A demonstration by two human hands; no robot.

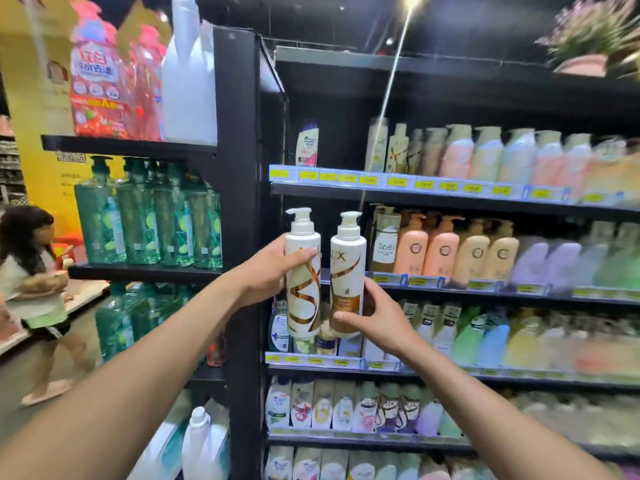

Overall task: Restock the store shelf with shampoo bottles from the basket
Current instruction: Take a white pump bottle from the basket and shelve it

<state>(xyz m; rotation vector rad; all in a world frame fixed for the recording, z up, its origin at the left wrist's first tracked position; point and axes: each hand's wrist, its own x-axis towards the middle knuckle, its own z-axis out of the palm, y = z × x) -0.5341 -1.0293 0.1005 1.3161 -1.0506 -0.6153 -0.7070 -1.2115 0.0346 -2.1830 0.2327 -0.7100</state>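
Note:
I hold two white pump shampoo bottles with gold swirls up in front of the black store shelf (450,199). My left hand (270,271) grips the left bottle (303,271) around its middle. My right hand (377,317) grips the right bottle (347,271) near its base, thumb across the front. Both bottles are upright, side by side, level with the dark gap at the left end of the second shelf row, left of a clear Spes bottle (384,244). The basket is out of view.
Rows of pastel bottles fill the shelves to the right and below. A black upright post (239,202) separates an end rack of green pump bottles (149,220). A person (31,282) walks in the aisle at far left.

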